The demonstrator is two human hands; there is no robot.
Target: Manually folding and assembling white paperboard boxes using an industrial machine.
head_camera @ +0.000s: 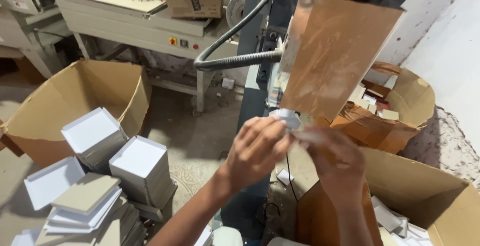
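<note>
— White card, small and folded (289, 117): why is it kept just under the tilted brown board (334, 51)?

— It seems to be steadied there; the left hand (255, 151) is pinched on its corner, the right hand (334, 160) curled beside it, its grip blurred.

— Its look?

— Pale, creased, partly hidden by fingers.

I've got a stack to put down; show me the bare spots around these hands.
Bare floor lies between the stacks of white trays, the big open carton and the grey machine column. The carton's visible inside looks bare too. It is crowded where the left hand and right hand meet at the brown plate.
</note>
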